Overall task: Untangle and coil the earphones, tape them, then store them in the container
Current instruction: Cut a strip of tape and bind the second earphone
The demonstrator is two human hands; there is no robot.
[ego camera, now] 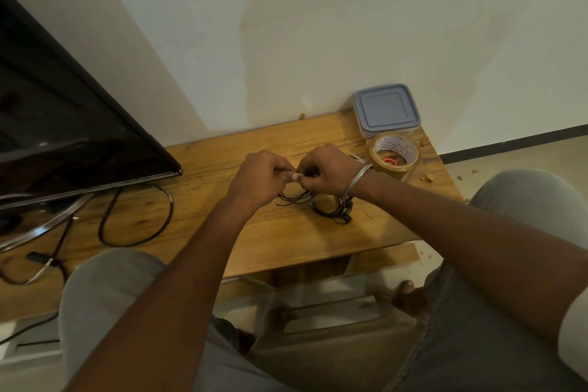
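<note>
Here the fingers (283,170) of the left hand (261,177) and the right hand (327,170) pinch the thin black tangled earphones (318,204), whose loops hang just below them onto the wooden surface (222,232). I think it is better to draw one strand out slowly, keeping the knot slack. Beyond the fingers, to the right, a brownish clear tape roll (394,154) and a square grey-lidded plastic container (386,111) stand by the pale wall (318,25).

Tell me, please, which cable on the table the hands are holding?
The thin black earphones, pinched by the left hand and right hand; the thick looped cable lies untouched.
</note>
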